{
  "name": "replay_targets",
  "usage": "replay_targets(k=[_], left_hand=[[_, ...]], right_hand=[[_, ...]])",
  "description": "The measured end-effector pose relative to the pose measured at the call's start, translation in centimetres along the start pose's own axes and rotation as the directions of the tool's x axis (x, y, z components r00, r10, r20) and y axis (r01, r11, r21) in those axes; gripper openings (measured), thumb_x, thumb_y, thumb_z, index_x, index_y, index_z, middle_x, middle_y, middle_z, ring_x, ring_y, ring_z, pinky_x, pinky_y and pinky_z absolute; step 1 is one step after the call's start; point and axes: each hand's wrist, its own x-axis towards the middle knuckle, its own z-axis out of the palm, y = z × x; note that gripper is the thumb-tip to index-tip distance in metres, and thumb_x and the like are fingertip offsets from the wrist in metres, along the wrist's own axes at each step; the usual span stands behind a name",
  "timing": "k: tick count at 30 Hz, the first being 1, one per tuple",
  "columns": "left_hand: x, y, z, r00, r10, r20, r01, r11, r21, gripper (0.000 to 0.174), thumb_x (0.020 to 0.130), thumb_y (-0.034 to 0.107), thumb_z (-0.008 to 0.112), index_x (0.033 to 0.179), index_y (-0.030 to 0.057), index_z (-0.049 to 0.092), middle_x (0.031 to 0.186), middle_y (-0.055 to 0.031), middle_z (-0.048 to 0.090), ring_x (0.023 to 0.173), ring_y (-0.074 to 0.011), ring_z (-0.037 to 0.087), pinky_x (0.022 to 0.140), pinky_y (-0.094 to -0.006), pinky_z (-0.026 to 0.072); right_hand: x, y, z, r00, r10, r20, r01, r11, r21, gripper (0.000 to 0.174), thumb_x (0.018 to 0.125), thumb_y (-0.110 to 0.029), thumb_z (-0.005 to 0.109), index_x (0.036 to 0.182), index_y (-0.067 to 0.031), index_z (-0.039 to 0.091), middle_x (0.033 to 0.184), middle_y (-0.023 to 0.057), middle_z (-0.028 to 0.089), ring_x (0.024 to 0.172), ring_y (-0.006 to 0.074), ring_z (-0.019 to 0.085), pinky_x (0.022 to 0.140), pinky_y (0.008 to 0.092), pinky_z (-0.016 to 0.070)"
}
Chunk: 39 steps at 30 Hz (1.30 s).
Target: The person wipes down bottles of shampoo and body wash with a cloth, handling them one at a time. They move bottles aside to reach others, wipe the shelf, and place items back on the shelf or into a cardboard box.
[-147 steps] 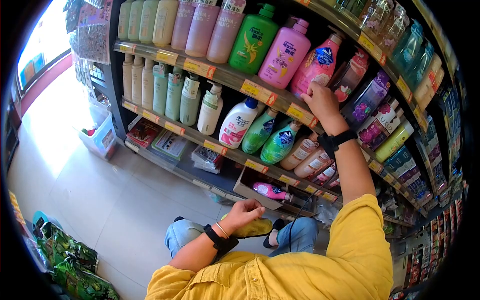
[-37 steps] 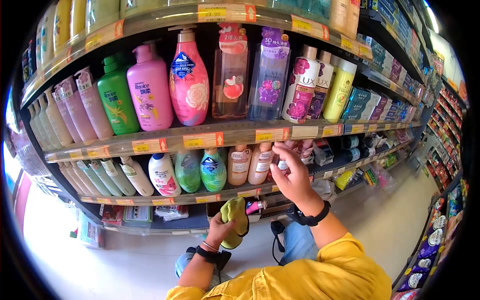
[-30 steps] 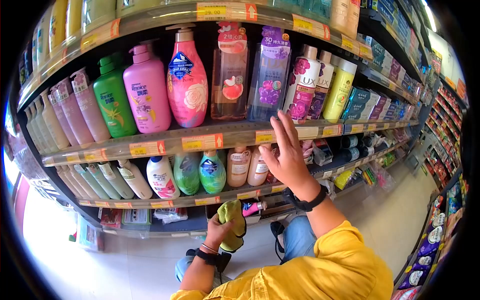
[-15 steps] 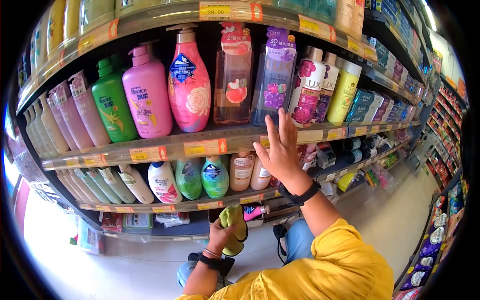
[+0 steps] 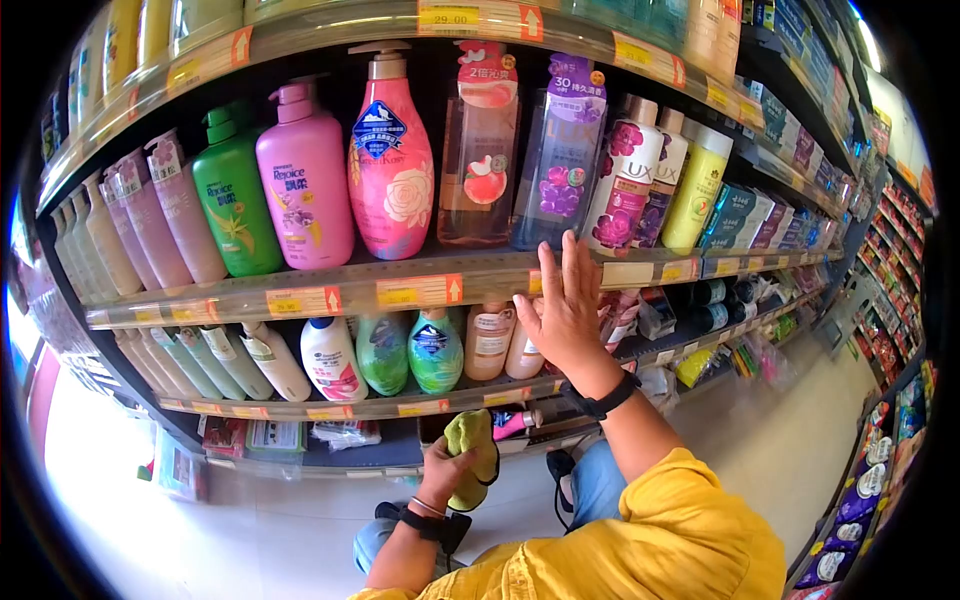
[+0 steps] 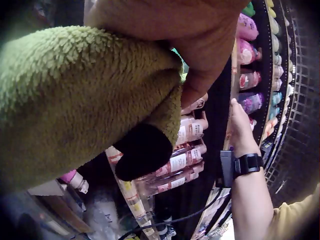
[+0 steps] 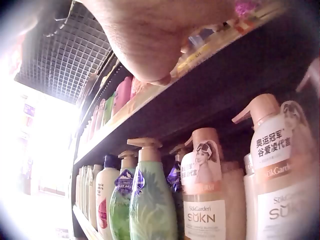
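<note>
In the head view the left hand (image 5: 446,472) grips a folded yellow-green fluffy cloth (image 5: 472,455), low in front of the bottom shelf. The same cloth (image 6: 85,100) fills much of the left wrist view, under the hand's fingers. The right hand (image 5: 572,315) is raised with fingers straight and spread, its fingertips at the shelf edge just below the blue-purple bottle (image 5: 558,165); whether they touch is unclear. Left of that bottle stand a clear peach-labelled bottle (image 5: 482,165) and a pink pump bottle (image 5: 390,165). White flowered bottles (image 5: 622,185) stand to its right.
Below the right hand a lower shelf holds green bottles (image 5: 434,355) and pale pink pump bottles (image 5: 490,342). A pink bottle (image 5: 512,424) lies in a box on the bottom shelf. A clear bin (image 5: 178,468) stands on the floor at left.
The right hand has moved from the pink bottle to the shelf edge at the blue-purple bottle, and its fingers have spread. The view has swung right. The left hand still holds the cloth.
</note>
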Motion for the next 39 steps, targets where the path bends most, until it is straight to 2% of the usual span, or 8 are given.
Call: replay_targets(k=[3, 5, 11, 22, 33, 35, 39], left_hand=[[0.2, -0.8, -0.3, 1.000, -0.001, -0.008, 0.001, 0.999, 0.046, 0.030, 0.070, 0.008, 0.068, 0.097, -0.0008, 0.057, 0.088, -0.0022, 0.060, 0.077, -0.0094, 0.055, 0.069, -0.0243, 0.0461], [0.2, -0.7, -0.4, 1.000, -0.022, 0.012, 0.021, 0.997, 0.068, 0.036, 0.069, 0.001, 0.064, 0.104, -0.0012, 0.054, 0.094, -0.0044, 0.060, 0.081, -0.0135, 0.057, 0.074, -0.0270, 0.0466], [-0.2, 0.4, 0.1, 1.000, -0.015, 0.013, 0.015, 0.999, 0.047, 0.036, 0.069, 0.000, 0.064, 0.104, -0.0013, 0.054, 0.094, -0.0046, 0.060, 0.081, -0.0137, 0.057, 0.074, -0.0272, 0.0467], [-0.2, 0.3, 0.1, 1.000, -0.013, -0.006, 0.013, 0.999, 0.043, 0.035, 0.069, 0.001, 0.065, 0.102, -0.0012, 0.054, 0.092, -0.0045, 0.061, 0.080, -0.0135, 0.057, 0.073, -0.0272, 0.0467], [-0.5, 1.0, 0.5, 1.000, -0.025, 0.009, 0.025, 1.000, 0.018, 0.034, 0.069, 0.001, 0.065, 0.101, -0.0013, 0.055, 0.093, -0.0049, 0.061, 0.080, -0.0137, 0.058, 0.073, -0.0268, 0.0466], [-0.5, 0.7, 0.3, 1.000, -0.017, -0.001, 0.017, 1.000, 0.025, 0.031, 0.070, 0.004, 0.066, 0.099, -0.0014, 0.056, 0.091, -0.0029, 0.060, 0.079, -0.0104, 0.056, 0.071, -0.0250, 0.0461], [-0.3, 0.2, 0.2, 1.000, -0.001, 0.006, 0.000, 1.000, 0.010, 0.032, 0.070, 0.005, 0.067, 0.099, -0.0013, 0.056, 0.091, -0.0031, 0.061, 0.079, -0.0105, 0.056, 0.072, -0.0252, 0.0461]], right_hand=[[-0.2, -0.1, 0.1, 1.000, 0.010, 0.013, -0.010, 1.000, -0.016, 0.066, 0.075, -0.030, 0.060, 0.128, -0.0016, 0.033, 0.136, 0.0240, 0.020, 0.123, 0.0429, 0.023, 0.096, 0.0542, 0.0218], [-0.3, -0.2, 0.1, 1.000, 0.014, 0.018, -0.014, 1.000, -0.013, 0.067, 0.075, -0.030, 0.060, 0.129, -0.0014, 0.032, 0.137, 0.0241, 0.019, 0.124, 0.0429, 0.022, 0.096, 0.0545, 0.0212], [-0.5, -0.3, 0.1, 0.999, 0.026, 0.045, -0.026, 1.000, -0.018, 0.068, 0.076, -0.028, 0.059, 0.131, -0.0014, 0.028, 0.137, 0.0243, 0.018, 0.125, 0.0426, 0.019, 0.098, 0.0542, 0.0187], [-0.7, -0.6, 0.0, 0.996, 0.034, 0.084, -0.030, 0.999, -0.046, 0.070, 0.076, -0.029, 0.059, 0.131, -0.0001, 0.027, 0.136, 0.0256, 0.018, 0.126, 0.0432, 0.018, 0.099, 0.0550, 0.0169], [-1.3, -1.0, 0.4, 0.994, 0.059, 0.089, -0.054, 0.997, -0.051, 0.073, 0.070, -0.024, 0.063, 0.130, -0.0001, 0.028, 0.135, 0.0251, 0.021, 0.125, 0.0427, 0.020, 0.099, 0.0549, 0.0173], [-1.5, -1.0, 0.6, 0.995, 0.061, 0.083, -0.057, 0.997, -0.049, 0.073, 0.070, -0.023, 0.062, 0.130, 0.0000, 0.028, 0.135, 0.0253, 0.021, 0.125, 0.0428, 0.020, 0.099, 0.0549, 0.0170], [-1.6, -1.3, 0.6, 0.994, 0.074, 0.078, -0.070, 0.996, -0.051, 0.073, 0.070, -0.022, 0.062, 0.130, 0.0005, 0.028, 0.135, 0.0259, 0.020, 0.125, 0.0430, 0.020, 0.099, 0.0550, 0.0160]])
